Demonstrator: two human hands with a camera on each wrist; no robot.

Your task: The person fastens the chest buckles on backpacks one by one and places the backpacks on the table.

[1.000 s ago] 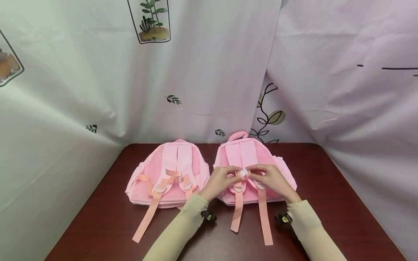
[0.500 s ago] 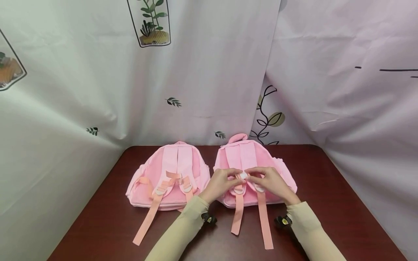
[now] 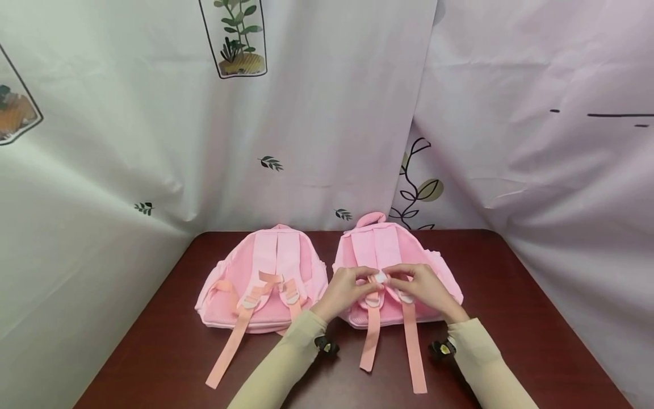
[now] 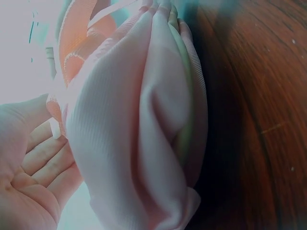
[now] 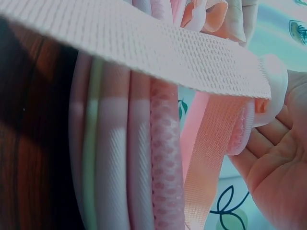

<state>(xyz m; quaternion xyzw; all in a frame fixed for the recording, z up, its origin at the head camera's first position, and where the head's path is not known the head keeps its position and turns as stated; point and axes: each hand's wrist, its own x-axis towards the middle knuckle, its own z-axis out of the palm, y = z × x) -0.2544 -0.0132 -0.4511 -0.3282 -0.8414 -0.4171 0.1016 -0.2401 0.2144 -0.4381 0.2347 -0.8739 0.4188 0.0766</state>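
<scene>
Two pink backpacks lie on the table with their shoulder straps facing up. Over the right backpack (image 3: 416,247), both hands meet at a small white buckle (image 3: 380,278) on an orange chest strap. My left hand (image 3: 341,292) pinches the buckle's left side with thumb and fingers. From the other side my right hand (image 3: 425,287) pinches its right end. The buckle is partly hidden by fingertips. In the right wrist view a webbing strap (image 5: 144,48) crosses before the pack, leading to a white strap adjuster (image 5: 276,91) near the palm.
The left backpack (image 3: 235,267) lies beside it, its orange chest strap (image 3: 271,277) joined across the shoulder straps. Long orange strap tails (image 3: 415,352) hang toward the front of the dark red table (image 3: 168,335). White printed cloth (image 3: 327,113) hangs behind and at both sides.
The head view has tilted slightly, so everything sits a little lower in it. Both hands stay at the buckle, with only small finger shifts.
</scene>
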